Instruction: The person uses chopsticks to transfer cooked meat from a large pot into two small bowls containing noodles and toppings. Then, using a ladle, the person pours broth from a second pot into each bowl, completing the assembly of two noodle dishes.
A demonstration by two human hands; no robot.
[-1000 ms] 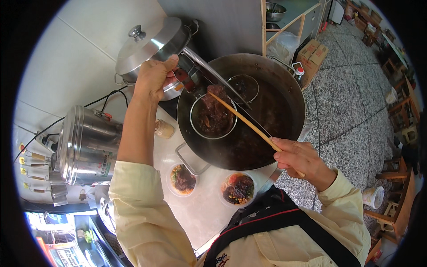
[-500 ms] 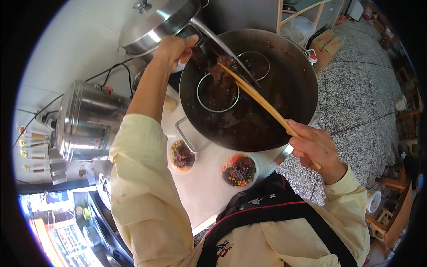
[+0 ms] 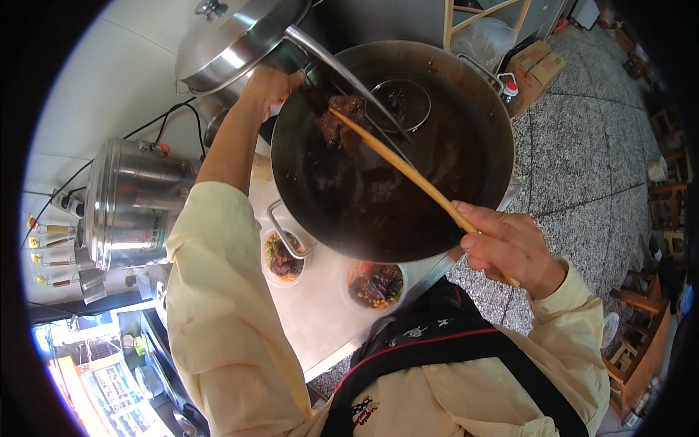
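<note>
My right hand (image 3: pixel 510 247) is closed round wooden chopsticks (image 3: pixel 419 182), which reach across a large dark pot (image 3: pixel 480 189). Their tips touch a clump of dark brown meat (image 3: pixel 336 131) near the pot's left side. Over the pot's far-left rim my left hand (image 3: pixel 273 89) is closed in a fist on what looks like a ladle handle, mostly hidden by hand and shadow. A second ladle (image 3: pixel 331 62) with a long metal handle leans in the pot, its round rim showing in the dark broth. Two clear bowls of food, a left bowl (image 3: pixel 284 257) and a right bowl (image 3: pixel 375 285), stand before the pot.
A big steel lid (image 3: pixel 237 47) is tilted at the back left. Left of my arm stands a steel barrel-shaped container (image 3: pixel 135 204), with strainers (image 3: pixel 58 244) hanging beyond it. A cardboard box (image 3: pixel 535 73) and a white jug with a red cap (image 3: pixel 508 87) are beyond the pot's right side.
The round rim that showed around the meat is no longer visible. My left hand has dropped slightly toward the pot's rim, and the chopstick tips and meat are farther left. The view has shifted a little.
</note>
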